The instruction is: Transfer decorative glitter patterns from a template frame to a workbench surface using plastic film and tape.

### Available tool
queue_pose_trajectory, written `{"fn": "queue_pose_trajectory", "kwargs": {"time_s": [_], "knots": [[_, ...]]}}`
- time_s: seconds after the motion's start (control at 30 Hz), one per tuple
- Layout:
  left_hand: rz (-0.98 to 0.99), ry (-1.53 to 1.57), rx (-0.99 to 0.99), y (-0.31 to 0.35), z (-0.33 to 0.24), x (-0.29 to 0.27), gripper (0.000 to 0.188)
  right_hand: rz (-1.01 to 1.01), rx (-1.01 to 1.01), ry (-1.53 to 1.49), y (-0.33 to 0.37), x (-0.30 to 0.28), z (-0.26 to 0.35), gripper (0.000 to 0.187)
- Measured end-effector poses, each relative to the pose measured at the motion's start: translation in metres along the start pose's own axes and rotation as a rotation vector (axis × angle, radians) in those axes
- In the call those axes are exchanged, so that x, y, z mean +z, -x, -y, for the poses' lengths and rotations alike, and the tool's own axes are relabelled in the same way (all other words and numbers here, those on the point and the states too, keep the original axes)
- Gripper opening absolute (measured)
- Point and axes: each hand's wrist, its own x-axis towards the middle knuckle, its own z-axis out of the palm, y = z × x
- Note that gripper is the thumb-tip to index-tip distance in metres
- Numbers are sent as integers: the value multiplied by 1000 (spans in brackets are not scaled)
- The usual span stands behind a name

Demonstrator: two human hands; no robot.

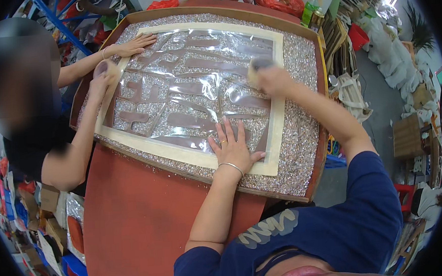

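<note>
A clear plastic sheet with brown cut-out shapes [194, 120] lies over glittery chips, edged by a frame of cream tape [181, 146]. My left hand [232, 146] rests flat on the sheet's near right part, fingers spread, with a ring and a bangle on it. Near the right edge of the sheet, my right hand [274, 81] grips a cream roll of tape [253, 75], blurred by motion; whether the roll touches the sheet I cannot tell. Across on the left, a co-worker's one hand [135, 45] presses the far left corner, and the other holds a similar tape roll [106, 69].
A shallow rimmed tray [320, 63] holds the glittery chips [302, 148] and stands on a red table [149, 213]. Beyond its far rim are red plastic bags [279, 2] and a green bottle [310, 10]. Stacked cardboard [338, 34] and a red bucket [358, 37] stand right.
</note>
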Motion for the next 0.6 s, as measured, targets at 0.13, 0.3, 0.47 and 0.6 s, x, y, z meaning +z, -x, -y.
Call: {"fn": "queue_pose_trajectory", "kwargs": {"time_s": [0.13, 0.3, 0.47, 0.6], "knots": [[13, -21, 24, -2, -2, 1, 107, -148, -333, -18, 5, 21, -15, 25], [45, -29, 37, -4, -7, -4, 107, -228, 206, 84, -34, 25, -81, 27], [51, -13, 25, 2, 1, 1, 108, -175, -184, -102, -17, 21, -35, 29], [61, -24, 48, -2, -3, -1, 108, -307, 233, 78, -49, 30, -75, 26]]}}
